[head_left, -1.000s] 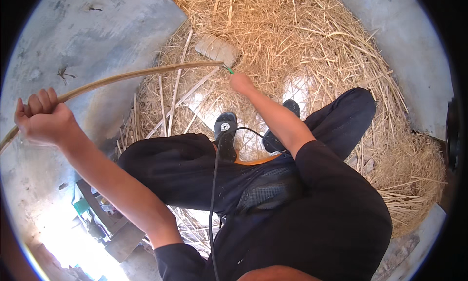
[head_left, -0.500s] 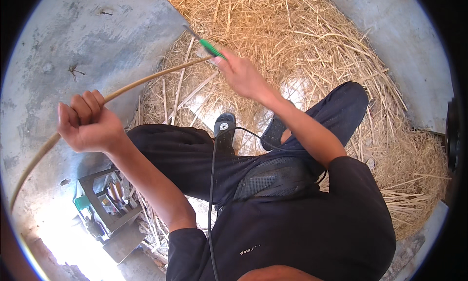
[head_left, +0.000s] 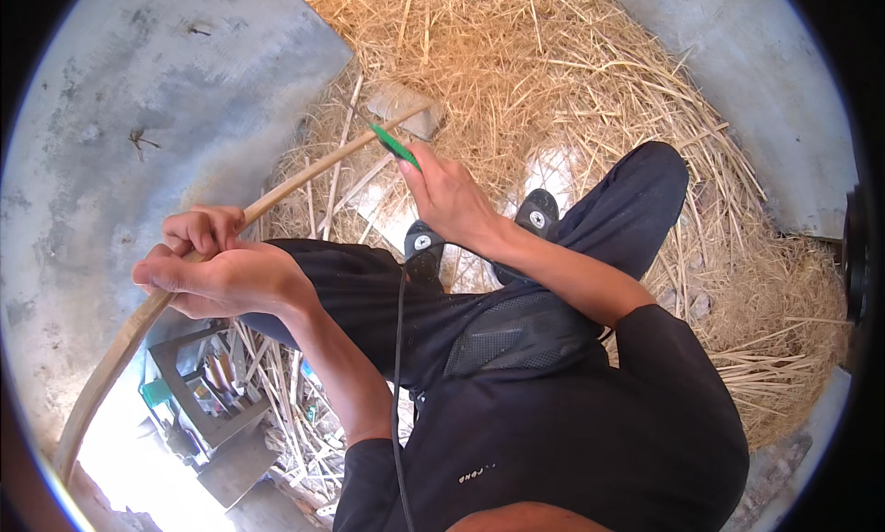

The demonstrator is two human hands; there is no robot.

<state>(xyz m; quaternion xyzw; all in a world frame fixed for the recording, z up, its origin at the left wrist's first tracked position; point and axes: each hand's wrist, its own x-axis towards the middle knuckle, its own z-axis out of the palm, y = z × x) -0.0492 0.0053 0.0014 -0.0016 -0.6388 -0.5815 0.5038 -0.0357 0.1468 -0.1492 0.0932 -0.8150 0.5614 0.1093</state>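
We have the left hand (head_left: 226, 269) wrapped around the strip (head_left: 318, 171). We grip the green tool (head_left: 398, 149) in the right hand (head_left: 452, 198); its upper end overlaps the strip in view. The strip slants from lower left to upper centre, its far end over or before the block (head_left: 395, 97); we cannot tell whether these touch. Straw (head_left: 516, 80) lies beyond our shoes (head_left: 423, 258). The frame (head_left: 238, 426) stands at lower left.

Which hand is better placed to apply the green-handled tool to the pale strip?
Right hand, I'd say: it holds the green-handled tool close to the pale strip. The left hand is busy gripping that.
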